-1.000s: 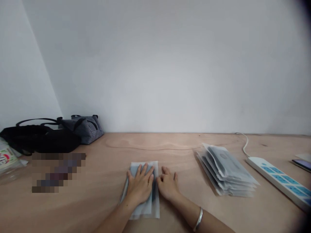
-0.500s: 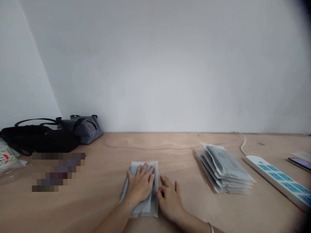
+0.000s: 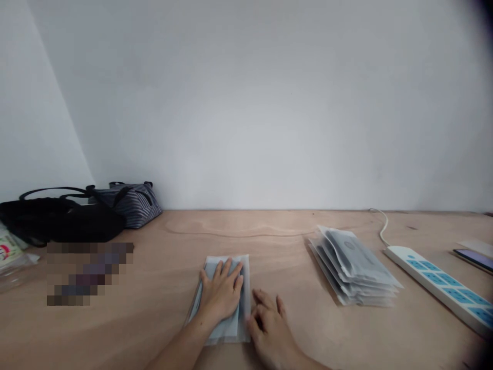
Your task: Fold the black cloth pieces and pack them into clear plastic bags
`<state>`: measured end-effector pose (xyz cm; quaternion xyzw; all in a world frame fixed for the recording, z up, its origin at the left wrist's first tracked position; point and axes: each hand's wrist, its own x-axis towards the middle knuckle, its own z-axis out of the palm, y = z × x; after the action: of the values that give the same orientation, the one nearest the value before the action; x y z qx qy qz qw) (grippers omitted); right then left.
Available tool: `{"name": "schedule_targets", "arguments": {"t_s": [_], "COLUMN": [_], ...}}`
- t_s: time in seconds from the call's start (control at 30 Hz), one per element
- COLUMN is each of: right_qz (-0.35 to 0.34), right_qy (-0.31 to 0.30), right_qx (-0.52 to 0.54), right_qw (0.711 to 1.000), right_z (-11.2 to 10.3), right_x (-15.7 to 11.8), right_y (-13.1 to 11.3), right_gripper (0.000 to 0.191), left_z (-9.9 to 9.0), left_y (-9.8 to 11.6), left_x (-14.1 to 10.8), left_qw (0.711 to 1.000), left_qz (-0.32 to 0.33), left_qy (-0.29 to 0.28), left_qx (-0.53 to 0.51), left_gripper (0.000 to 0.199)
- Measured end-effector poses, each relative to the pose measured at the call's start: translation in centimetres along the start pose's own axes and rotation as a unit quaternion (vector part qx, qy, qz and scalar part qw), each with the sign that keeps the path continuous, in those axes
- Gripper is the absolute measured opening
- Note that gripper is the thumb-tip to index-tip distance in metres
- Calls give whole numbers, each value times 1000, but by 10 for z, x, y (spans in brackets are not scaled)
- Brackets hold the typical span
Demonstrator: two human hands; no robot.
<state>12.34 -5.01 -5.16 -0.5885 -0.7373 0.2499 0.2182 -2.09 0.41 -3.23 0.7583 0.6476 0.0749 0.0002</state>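
Head view, and from my far-off seat I read it left to right. At the far left sits a clear plastic pack with a bit of print on it. Next to it lies a black bag with long thin handles, and a striped bag sits just behind it. Below them is a blurred patch – I can't tell what it is. All of this is on a light wood table.

Near the middle is the thing I care about most: a flat see-through packet with something gray inside, lying on the wood right in front of the person. The left hand rests on top of it, open and flat, with the fingers a bit apart. It is not clamped on the packet, just pressing down from above. The right hand is open too, with its fingers curled a little, just beside the packet's right edge. I can't tell if it touches, but it holds nothing.

Farther right is a fanned stack of packets, well apart from the hands. Past that lie a white power strip with blue marks, its white cord, and a phone.

To me, the step in hand looks like pressing the packet flat. The next move calls for fingers that can slip under its edge – it lies very flat on the wood.
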Motion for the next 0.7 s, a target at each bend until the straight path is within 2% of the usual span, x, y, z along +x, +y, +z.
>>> {"name": "schedule_targets", "arguments": {"t_s": [0.13, 0.27, 0.33, 0.43, 0.53, 0.63, 0.7], "right_qz": [-21, 8, 38, 66, 57, 31, 48], "right_qy": [62, 52, 48, 40, 29, 37, 58], "right_qx": [26, 6, -12, -57, -92, -82, -97], "right_qw": [998, 999, 998, 995, 994, 995, 992], "right_z": [-10, -14, -10, -2, 3, 2, -7], "right_x": [25, 53, 63, 72, 75, 77, 78], "right_y": [9, 1, -8, -23, -31, -26, -14], "right_gripper": [25, 20, 25, 39, 41, 40, 43], "left_z": [-1, -1, -2, -2, -2, 0, 3], "left_y": [-1, -3, -4, -7, -9, -10, -11], "left_x": [0, 1, 1, 0, 0, -1, -1], "left_qw": [1000, 1000, 999, 997, 996, 997, 997], "left_qz": [5, 1, -8, -29, -31, -32, -38], "left_qy": [8, 8, 7, 11, 16, 16, 6], "left_qx": [-4, -21, -40, -72, -77, -69, -63], "left_gripper": [45, 45, 45, 46, 46, 47, 48]}}
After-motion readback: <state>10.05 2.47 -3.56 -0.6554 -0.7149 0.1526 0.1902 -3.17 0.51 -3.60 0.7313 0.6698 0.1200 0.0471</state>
